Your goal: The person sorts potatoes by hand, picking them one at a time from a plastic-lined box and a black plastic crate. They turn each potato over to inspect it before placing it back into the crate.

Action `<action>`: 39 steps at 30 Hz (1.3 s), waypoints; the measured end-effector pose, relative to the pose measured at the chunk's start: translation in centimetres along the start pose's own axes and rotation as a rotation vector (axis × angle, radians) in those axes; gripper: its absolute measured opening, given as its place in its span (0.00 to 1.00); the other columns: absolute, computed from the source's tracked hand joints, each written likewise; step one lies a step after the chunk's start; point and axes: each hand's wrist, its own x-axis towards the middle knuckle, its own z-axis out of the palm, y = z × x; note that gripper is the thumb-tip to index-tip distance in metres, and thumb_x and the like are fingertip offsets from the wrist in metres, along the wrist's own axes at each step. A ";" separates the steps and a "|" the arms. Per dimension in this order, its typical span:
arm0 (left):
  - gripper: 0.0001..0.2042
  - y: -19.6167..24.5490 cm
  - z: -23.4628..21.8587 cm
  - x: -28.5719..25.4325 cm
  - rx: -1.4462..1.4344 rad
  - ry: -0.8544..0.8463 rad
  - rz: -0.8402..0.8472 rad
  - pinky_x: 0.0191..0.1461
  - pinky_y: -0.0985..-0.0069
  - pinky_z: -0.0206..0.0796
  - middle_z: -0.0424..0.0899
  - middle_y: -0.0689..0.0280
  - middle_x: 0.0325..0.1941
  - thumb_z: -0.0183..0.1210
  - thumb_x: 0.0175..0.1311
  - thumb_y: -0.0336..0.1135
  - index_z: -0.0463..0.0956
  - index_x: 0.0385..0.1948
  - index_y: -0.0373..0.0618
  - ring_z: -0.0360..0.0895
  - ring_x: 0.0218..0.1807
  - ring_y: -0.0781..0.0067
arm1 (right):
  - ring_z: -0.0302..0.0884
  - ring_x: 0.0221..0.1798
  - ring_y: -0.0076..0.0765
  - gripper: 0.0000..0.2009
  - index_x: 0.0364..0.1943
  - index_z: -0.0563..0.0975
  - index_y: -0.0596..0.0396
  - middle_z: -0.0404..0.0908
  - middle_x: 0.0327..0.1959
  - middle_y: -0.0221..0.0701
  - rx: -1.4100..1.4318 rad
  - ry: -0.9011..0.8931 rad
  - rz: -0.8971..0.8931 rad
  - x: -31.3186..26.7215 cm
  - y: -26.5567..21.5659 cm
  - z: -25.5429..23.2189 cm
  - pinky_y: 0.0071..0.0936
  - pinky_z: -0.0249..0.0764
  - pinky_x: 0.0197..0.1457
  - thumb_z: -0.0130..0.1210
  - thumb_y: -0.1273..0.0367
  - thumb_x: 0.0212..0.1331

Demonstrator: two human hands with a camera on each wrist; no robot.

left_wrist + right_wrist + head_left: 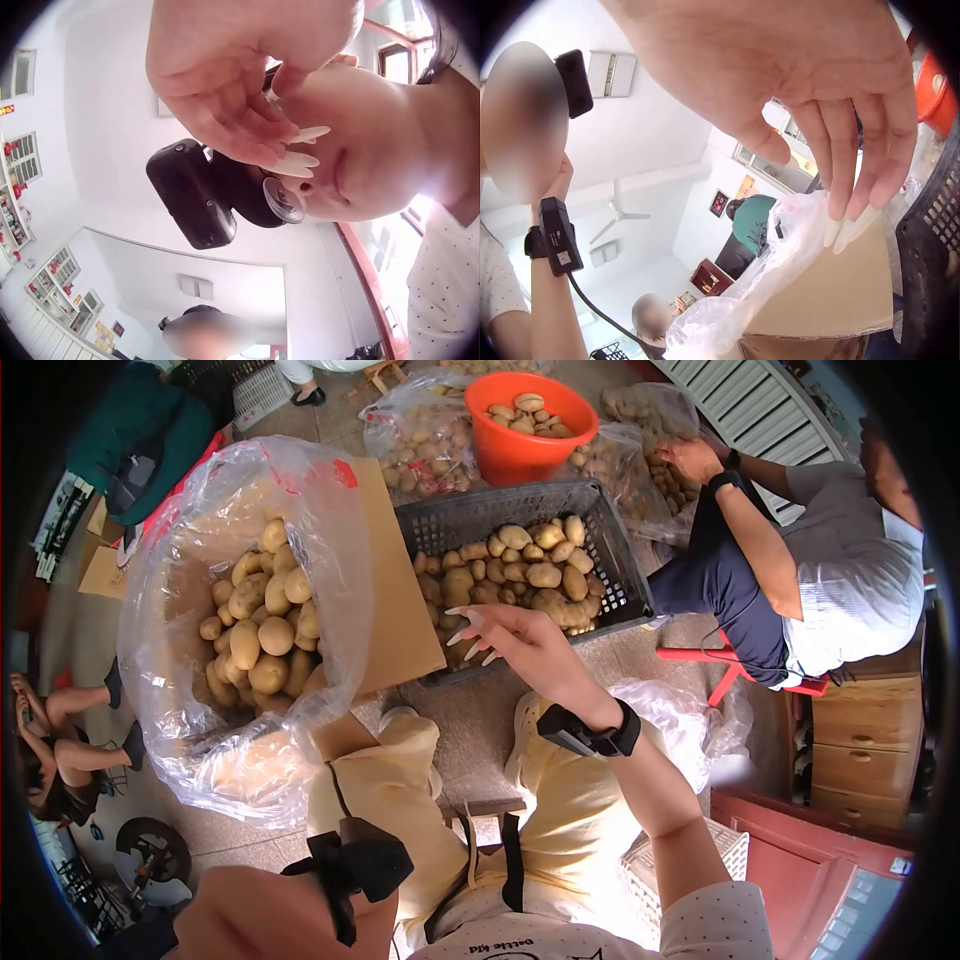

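Note:
My left hand [240,82] is raised in front of the face, fingers bent, long pale nails [300,161] close beside the glasses [285,201]. At the bottom of the head view, this left hand shows large and partly cut off. My right hand [520,645] hovers over the near edge of a black plastic crate [440,515] of potatoes [515,565]. Its fingers are loosely extended and hold nothing. Left of it, a cardboard box [395,590] lined with a clear plastic bag [160,610] holds more potatoes [265,640].
An orange bucket [490,455] of potatoes stands behind the crate, between clear bags of potatoes [420,455]. At right, a person [830,580] sits on a red stool [715,660]. Crumpled plastic [680,715] and a white basket [735,850] lie at my right.

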 end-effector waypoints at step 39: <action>0.11 -1.9 2.3 -0.6 0.004 0.200 0.051 0.21 0.87 0.67 0.73 0.80 0.18 0.52 0.63 0.38 0.68 0.19 0.54 0.72 0.21 0.88 | 0.78 0.37 0.25 0.19 0.50 0.75 0.65 0.83 0.36 0.36 -0.049 -0.017 -0.005 -0.1 -0.1 -0.4 0.24 0.72 0.43 0.49 0.63 0.64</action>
